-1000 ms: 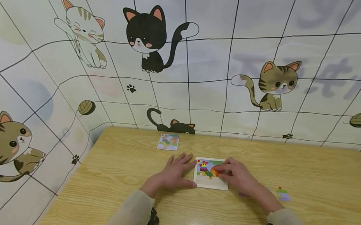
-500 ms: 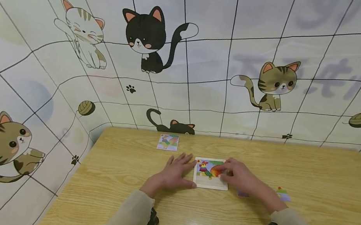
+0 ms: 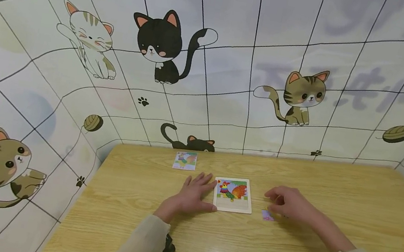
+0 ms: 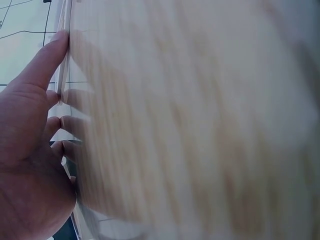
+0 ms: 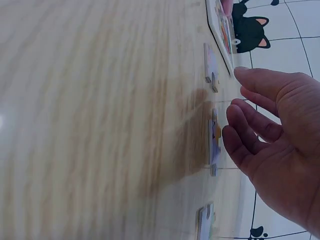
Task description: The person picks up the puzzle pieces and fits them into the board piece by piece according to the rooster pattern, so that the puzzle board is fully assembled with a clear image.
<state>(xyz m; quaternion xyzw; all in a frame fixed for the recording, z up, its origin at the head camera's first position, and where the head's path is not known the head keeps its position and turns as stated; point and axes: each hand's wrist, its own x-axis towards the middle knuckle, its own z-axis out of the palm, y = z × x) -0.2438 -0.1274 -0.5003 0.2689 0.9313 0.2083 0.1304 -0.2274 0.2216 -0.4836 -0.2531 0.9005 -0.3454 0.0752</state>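
A square wooden puzzle tray [image 3: 232,206] lies on the table, with a colourful rooster picture [image 3: 232,190] filling its upper part and bare wood showing below. My left hand [image 3: 192,194] rests flat with spread fingers against the tray's left side, its thumb at the lower left corner; the left wrist view shows that hand [image 4: 35,145] from the palm side. Right of the tray, my right hand [image 3: 292,204] hovers with loosely bent fingers and holds nothing. Below its fingertips is a purple puzzle piece [image 3: 267,216]. In the right wrist view, another piece [image 5: 214,142] lies under the fingers.
A small rooster picture card [image 3: 185,161] lies near the table's back edge. One more puzzle piece [image 5: 204,222] shows low in the right wrist view. Behind the table [image 3: 335,186] rises a wall [image 3: 234,74] printed with cartoon cats.
My right hand has left the tray's right side and moved right, over the loose pieces, uncovering the rooster's tail. My left hand stays at the tray. The head view has shifted slightly.
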